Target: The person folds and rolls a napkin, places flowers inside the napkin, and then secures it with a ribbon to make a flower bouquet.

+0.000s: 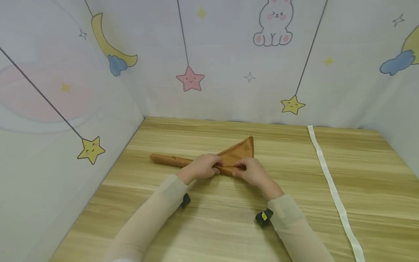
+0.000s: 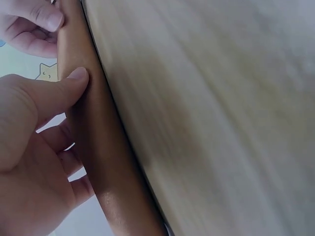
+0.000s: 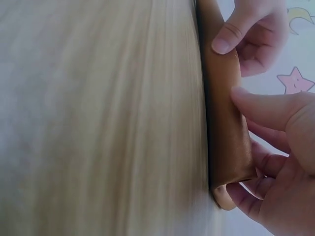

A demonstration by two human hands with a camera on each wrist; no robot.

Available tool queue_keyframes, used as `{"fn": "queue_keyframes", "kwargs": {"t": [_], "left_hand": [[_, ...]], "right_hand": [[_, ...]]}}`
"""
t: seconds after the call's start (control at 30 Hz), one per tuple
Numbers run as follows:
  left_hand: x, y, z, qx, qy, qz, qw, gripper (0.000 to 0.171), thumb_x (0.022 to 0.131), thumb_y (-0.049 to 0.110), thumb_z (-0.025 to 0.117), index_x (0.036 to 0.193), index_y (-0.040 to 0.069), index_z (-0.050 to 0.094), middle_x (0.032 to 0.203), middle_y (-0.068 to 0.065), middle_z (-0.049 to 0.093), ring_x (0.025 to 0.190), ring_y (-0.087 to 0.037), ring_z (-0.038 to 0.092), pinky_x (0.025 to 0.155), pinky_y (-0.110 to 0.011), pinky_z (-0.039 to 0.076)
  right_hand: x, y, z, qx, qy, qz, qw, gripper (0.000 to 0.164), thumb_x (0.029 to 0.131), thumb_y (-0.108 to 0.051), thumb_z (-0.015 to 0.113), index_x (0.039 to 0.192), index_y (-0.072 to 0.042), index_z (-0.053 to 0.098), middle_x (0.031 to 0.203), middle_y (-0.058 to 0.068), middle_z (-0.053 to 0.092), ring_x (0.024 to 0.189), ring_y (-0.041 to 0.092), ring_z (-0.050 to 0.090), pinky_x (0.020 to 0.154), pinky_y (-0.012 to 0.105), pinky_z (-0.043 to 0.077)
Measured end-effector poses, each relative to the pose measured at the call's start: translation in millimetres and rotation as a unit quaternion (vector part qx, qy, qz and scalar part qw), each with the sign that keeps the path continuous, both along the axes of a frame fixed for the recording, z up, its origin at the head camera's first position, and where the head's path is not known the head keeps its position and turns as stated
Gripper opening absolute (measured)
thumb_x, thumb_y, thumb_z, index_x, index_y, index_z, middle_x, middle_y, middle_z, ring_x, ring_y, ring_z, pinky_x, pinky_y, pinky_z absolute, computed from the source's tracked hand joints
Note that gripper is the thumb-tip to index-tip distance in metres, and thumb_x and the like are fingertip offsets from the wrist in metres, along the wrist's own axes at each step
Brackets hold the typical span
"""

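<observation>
A brown satin cloth (image 1: 234, 154) lies on the table, partly rolled into a long tube, with a triangular flap standing out toward the back right. My left hand (image 1: 203, 167) grips the tube near its middle, thumb on the near side and fingers behind, as the left wrist view shows along the rolled cloth (image 2: 106, 147). A short way to the right, my right hand (image 1: 253, 171) holds the tube close to its right end. In the right wrist view, its thumb presses the roll (image 3: 224, 128) and a fingertip touches the open, layered end.
The wood-grain table (image 1: 212, 225) carries a long white strip (image 1: 330, 182) running front to back on the right. A pale curtain (image 1: 229, 98) printed with stars and a rabbit encloses the back and sides. Dark wrist devices (image 1: 263, 217) sit under the sleeves.
</observation>
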State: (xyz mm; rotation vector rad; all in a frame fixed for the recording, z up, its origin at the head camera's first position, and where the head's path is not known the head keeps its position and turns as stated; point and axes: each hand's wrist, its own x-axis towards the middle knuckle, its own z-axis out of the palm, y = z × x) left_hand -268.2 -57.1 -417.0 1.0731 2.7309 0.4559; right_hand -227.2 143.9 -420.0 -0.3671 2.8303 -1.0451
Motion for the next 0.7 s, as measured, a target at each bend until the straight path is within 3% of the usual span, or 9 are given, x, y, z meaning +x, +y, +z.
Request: {"fn": "queue_keyframes", "kwargs": {"t": [0.2,0.47,0.7], "left_hand": [[-0.2,0.2,0.6,-0.005,0.002,0.000,1.0000,0.017,0.087,0.015,0.058,0.103,0.012,0.062,0.098,0.001,0.062,0.086,-0.012,0.056,0.076,-0.029,0.045],[2.6,0.1,-0.6,-0.001,-0.010,-0.001,1.0000,0.039,0.079,0.017,0.068,0.114,0.012,0.053,0.107,-0.001,0.052,0.094,-0.015,0.052,0.081,-0.029,0.045],[2.4,1.9,-0.2,0.014,0.007,-0.022,0.9996,0.022,0.083,0.013,0.063,0.104,0.011,0.058,0.103,-0.001,0.056,0.091,-0.014,0.053,0.079,-0.028,0.045]], "right_hand": [[-0.2,1.7,-0.6,0.002,0.005,0.001,1.000,0.028,0.080,-0.021,0.067,0.104,-0.007,0.065,0.107,0.007,0.062,0.105,0.025,0.052,0.090,0.042,0.040],[-2.9,2.1,-2.0,-0.001,0.001,-0.004,1.000,0.021,0.082,-0.021,0.065,0.099,-0.008,0.067,0.098,0.005,0.065,0.094,0.020,0.057,0.081,0.037,0.045],[-3.2,2.6,-2.0,-0.001,0.004,-0.008,1.000,0.020,0.083,-0.021,0.064,0.099,-0.008,0.066,0.097,0.005,0.065,0.093,0.021,0.058,0.081,0.037,0.045]]}}
